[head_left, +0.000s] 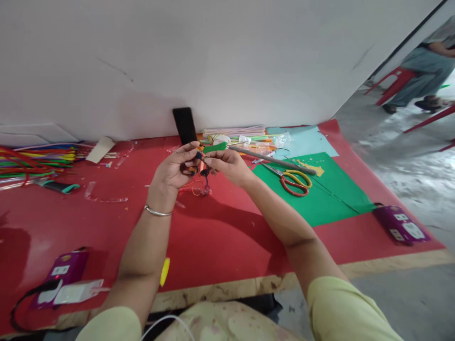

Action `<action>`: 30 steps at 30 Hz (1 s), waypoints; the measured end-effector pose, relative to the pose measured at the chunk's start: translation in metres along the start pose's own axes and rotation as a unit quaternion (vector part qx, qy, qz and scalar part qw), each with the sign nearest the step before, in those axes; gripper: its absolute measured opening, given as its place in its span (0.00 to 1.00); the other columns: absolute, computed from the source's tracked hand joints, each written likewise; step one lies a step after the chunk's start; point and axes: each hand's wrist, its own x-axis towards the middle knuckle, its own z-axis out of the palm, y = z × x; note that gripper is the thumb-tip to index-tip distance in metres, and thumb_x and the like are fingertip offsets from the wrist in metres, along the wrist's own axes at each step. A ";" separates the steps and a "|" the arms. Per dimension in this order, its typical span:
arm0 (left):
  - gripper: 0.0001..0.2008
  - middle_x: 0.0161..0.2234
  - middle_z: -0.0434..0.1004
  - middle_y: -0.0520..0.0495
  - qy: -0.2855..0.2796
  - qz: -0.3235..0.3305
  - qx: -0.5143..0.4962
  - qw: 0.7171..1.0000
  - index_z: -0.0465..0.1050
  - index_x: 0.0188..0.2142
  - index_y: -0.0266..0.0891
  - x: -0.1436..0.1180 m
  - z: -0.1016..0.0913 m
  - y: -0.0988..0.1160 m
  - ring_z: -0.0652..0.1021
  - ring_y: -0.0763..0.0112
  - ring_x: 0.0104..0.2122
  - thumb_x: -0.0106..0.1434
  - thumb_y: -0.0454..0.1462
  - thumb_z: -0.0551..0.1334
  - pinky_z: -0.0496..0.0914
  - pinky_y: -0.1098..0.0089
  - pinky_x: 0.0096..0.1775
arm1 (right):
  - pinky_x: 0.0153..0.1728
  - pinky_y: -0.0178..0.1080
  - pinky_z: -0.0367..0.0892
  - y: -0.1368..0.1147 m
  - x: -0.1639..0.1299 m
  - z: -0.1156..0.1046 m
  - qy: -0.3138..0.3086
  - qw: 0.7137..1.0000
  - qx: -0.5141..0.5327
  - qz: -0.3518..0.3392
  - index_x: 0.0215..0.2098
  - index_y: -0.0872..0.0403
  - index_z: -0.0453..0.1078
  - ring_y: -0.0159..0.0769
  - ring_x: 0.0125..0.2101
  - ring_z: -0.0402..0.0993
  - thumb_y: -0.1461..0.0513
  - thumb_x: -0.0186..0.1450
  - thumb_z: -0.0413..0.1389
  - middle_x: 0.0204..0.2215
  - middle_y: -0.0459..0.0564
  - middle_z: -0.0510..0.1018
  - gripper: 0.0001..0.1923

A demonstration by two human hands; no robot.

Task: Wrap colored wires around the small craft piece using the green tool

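Both hands were raised above the red bench [227, 246], so the small work stayed close to the eyes. The left hand [176, 168] pinched a little dark and orange bundle [199, 166]; the right hand [227, 163] gripped its green strip [214, 148]. The scissors [293, 181] lay near, on the green paper [320, 199].

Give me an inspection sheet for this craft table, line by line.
Surface: red sheet over a wooden board, green paper at right.
Job's things: small green piece and thin wires pinched between both hands.
Clutter: scissors, rod, coloured sticks, purple packets, phone.
Grippers: left hand and right hand shut on the piece.
Cables: black cord at lower left.
Surroundings: white wall, a seated person on a red chair.
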 end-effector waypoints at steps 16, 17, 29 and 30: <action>0.17 0.23 0.75 0.55 -0.005 -0.016 -0.023 1.000 0.86 0.35 0.39 0.000 0.002 -0.002 0.66 0.84 0.17 0.45 0.26 0.81 0.48 0.82 0.16 | 0.29 0.33 0.68 0.010 0.001 0.002 0.022 1.000 0.009 -0.002 0.37 0.54 0.79 0.26 0.24 0.68 0.41 0.66 0.72 0.26 0.42 0.78 0.26; 0.18 0.23 0.75 0.55 -0.007 -0.018 -0.024 1.000 0.86 0.36 0.39 0.001 0.001 -0.002 0.66 0.84 0.17 0.45 0.26 0.82 0.48 0.83 0.16 | 0.28 0.33 0.68 0.009 0.000 0.003 0.020 1.000 0.009 -0.002 0.37 0.55 0.78 0.26 0.25 0.68 0.41 0.67 0.71 0.26 0.43 0.78 0.26; 0.17 0.24 0.77 0.54 -0.001 -0.055 -0.056 0.997 0.85 0.36 0.37 -0.001 0.002 -0.002 0.66 0.85 0.16 0.47 0.25 0.79 0.48 0.84 0.15 | 0.26 0.32 0.65 0.011 0.002 0.004 0.018 0.999 0.035 -0.024 0.36 0.55 0.79 0.25 0.22 0.66 0.42 0.65 0.73 0.23 0.39 0.74 0.25; 0.16 0.24 0.77 0.53 0.001 -0.056 -0.057 0.997 0.85 0.36 0.37 -0.001 0.002 -0.002 0.66 0.85 0.16 0.48 0.25 0.79 0.48 0.84 0.15 | 0.26 0.32 0.65 0.011 0.002 0.005 0.017 0.999 0.039 -0.025 0.36 0.55 0.79 0.25 0.22 0.66 0.42 0.65 0.73 0.24 0.39 0.74 0.25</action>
